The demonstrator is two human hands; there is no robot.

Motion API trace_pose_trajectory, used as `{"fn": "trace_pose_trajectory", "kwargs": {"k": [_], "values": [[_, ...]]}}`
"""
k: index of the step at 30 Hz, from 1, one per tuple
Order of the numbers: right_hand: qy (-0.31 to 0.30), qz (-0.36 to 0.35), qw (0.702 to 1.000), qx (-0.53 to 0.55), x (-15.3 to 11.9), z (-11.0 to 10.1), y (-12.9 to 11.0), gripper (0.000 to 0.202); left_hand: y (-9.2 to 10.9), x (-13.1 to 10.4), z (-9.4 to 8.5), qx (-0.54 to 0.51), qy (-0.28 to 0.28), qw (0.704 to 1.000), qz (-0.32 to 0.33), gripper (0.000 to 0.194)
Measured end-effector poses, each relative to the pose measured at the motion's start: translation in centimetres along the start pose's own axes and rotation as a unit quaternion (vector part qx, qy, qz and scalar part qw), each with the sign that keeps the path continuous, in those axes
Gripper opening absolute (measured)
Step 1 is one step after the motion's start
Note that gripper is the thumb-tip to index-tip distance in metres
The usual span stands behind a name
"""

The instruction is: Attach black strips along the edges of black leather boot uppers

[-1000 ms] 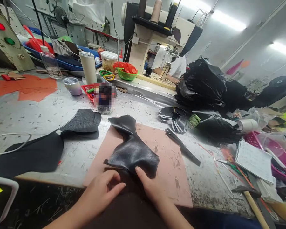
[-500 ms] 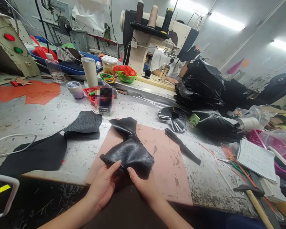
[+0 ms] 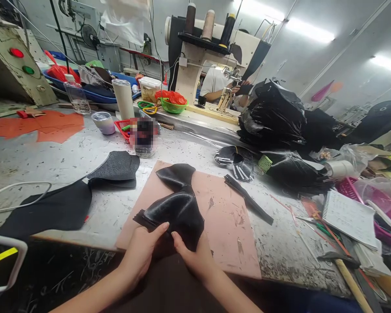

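Observation:
A shiny black leather piece (image 3: 176, 211), narrow at its waist, lies partly over a pink mat (image 3: 228, 217) at the table's front edge. My left hand (image 3: 145, 248) grips its near left edge, thumb on top and the other fingers underneath. At the near right edge, my right hand (image 3: 195, 256) pinches the same piece, its thumb close to the left one. The fingers beneath the leather are hidden. Left of the mat rests a stack of dark cut pieces (image 3: 55, 208). A thin black strip (image 3: 247, 200) lies across the mat's right side.
A hammer (image 3: 348, 269) and a spiral notebook (image 3: 348, 219) lie at right. Behind are a coil of black strip (image 3: 236, 161), a tall black leather pile (image 3: 273, 117) and a sewing machine (image 3: 189, 74). A person (image 3: 215, 84) sits beyond it. A tumbler (image 3: 123, 98) stands at back left.
Both hands have shifted the leather piece slightly; its far end now lies further right and its fold looks different. The person behind has lowered a dark piece towards the machine.

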State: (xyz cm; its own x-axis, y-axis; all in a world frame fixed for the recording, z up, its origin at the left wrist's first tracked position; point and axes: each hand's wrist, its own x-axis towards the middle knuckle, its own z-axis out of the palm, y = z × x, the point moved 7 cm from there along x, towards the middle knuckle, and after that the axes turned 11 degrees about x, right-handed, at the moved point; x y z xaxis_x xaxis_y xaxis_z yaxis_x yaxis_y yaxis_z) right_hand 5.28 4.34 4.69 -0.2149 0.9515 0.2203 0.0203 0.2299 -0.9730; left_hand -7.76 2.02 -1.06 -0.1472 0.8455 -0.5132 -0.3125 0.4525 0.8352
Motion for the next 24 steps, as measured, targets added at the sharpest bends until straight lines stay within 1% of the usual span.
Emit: {"fn": "trace_pose_trajectory", "kwargs": {"k": [3,6,9,11,14,16,20,22,24], "values": [[0.005,-0.008,1.0,-0.007,0.0,-0.2,-0.2,0.025,0.7,-0.1,0.6,-0.005,-0.036,0.999,0.025,0.049],[0.005,-0.001,1.0,-0.005,0.0,-0.4,-0.6,0.023,1.1,-0.2,0.4,0.013,-0.022,0.999,0.032,0.055],[-0.011,0.03,0.999,0.007,0.0,-0.3,-0.5,0.018,1.3,-0.3,0.3,0.027,-0.012,0.999,0.041,0.053],[-0.006,0.052,0.999,0.004,0.0,-0.5,-0.1,0.016,1.5,-0.3,0.3,0.027,-0.005,0.998,0.049,0.052],[0.045,0.091,0.994,-0.025,-0.2,-1.4,0.7,0.021,1.5,-0.4,0.4,0.016,0.003,0.999,0.036,0.05],[0.062,0.109,0.992,-0.03,-0.2,-1.8,0.9,0.025,1.3,-0.5,0.6,0.0,0.002,1.0,0.02,0.051],[0.023,0.097,0.995,-0.015,0.2,-1.4,0.6,0.026,1.1,-0.7,0.8,-0.019,0.003,1.0,-0.004,0.048],[0.019,0.092,0.995,-0.026,0.3,-1.4,0.4,0.026,1.1,-0.7,0.9,-0.013,-0.006,1.0,-0.004,0.051],[0.028,0.098,0.994,-0.044,0.3,-1.4,0.5,0.026,1.1,-0.8,1.1,-0.002,-0.022,1.0,-0.001,0.056]]}}
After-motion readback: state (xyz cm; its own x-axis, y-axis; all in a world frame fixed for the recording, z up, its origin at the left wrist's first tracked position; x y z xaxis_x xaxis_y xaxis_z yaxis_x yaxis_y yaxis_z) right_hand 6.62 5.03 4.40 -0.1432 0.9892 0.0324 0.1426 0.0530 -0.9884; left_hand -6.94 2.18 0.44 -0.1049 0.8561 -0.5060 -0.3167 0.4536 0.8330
